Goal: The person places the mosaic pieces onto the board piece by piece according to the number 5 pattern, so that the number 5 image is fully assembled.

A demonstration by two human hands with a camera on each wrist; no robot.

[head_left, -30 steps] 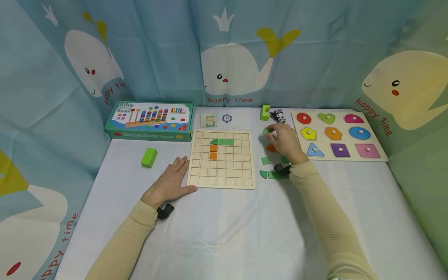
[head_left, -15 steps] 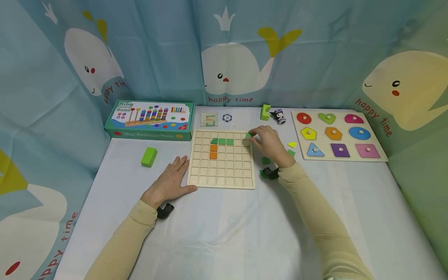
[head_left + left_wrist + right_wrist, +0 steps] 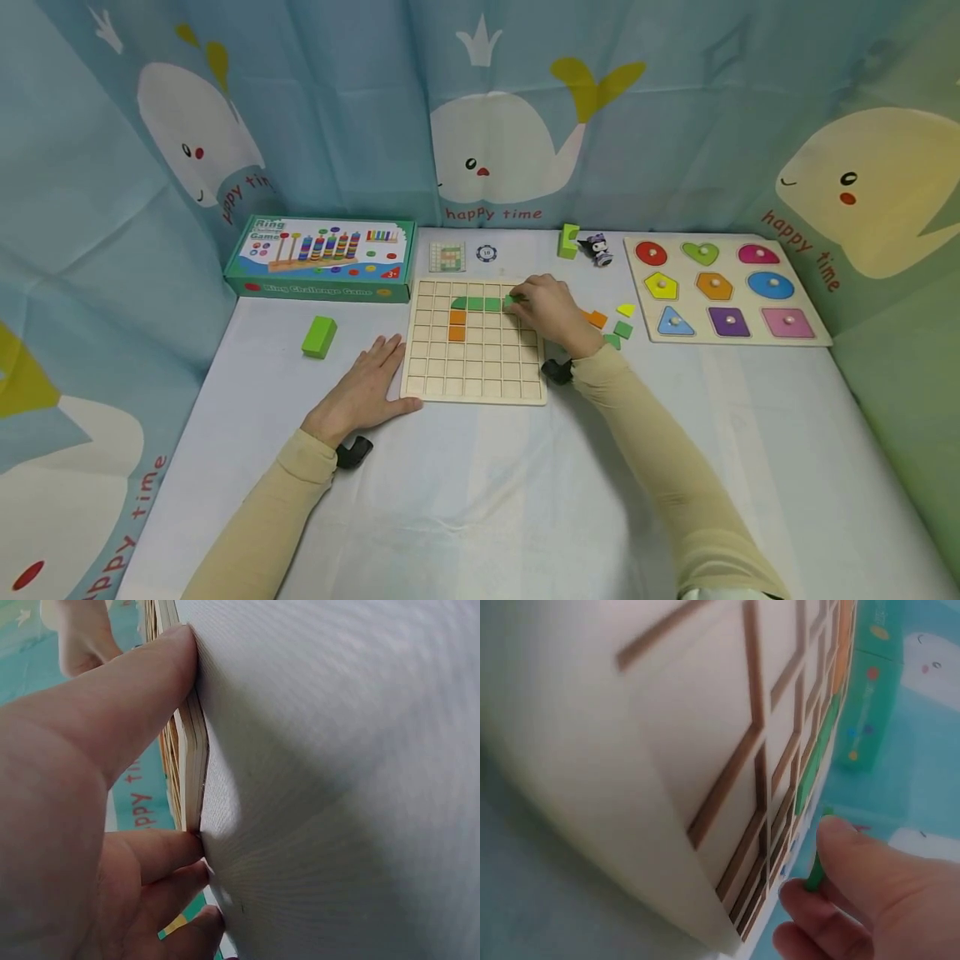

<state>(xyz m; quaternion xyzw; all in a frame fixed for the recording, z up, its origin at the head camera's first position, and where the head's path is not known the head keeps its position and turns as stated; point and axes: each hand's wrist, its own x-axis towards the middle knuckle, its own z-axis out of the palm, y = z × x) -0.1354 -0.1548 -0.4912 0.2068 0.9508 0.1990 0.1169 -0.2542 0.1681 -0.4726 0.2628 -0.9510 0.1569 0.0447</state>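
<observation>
A wooden grid board [image 3: 472,367] lies mid-table, with a row of green tiles [image 3: 480,304] and two orange tiles [image 3: 457,325] set in its cells. My right hand [image 3: 553,312] pinches a small green tile [image 3: 815,871] between thumb and finger, at the right end of the green row. Its fingertips overlap the board's upper right cells in the head view. My left hand [image 3: 363,387] rests on the table with fingers spread. In the left wrist view its thumb and fingertips touch the board's edge [image 3: 193,765].
Loose orange [image 3: 597,319], yellow [image 3: 626,310] and green tiles [image 3: 623,330] lie right of the board, partly behind the right wrist. A shape puzzle [image 3: 727,287], figurine [image 3: 597,248], pattern card [image 3: 447,257], round token [image 3: 487,253], game box [image 3: 322,258] and green block [image 3: 319,337] surround it.
My right hand has picked up a green tile from beside the board and carried it left onto the board, to the end of the green row. The left hand has not moved.
</observation>
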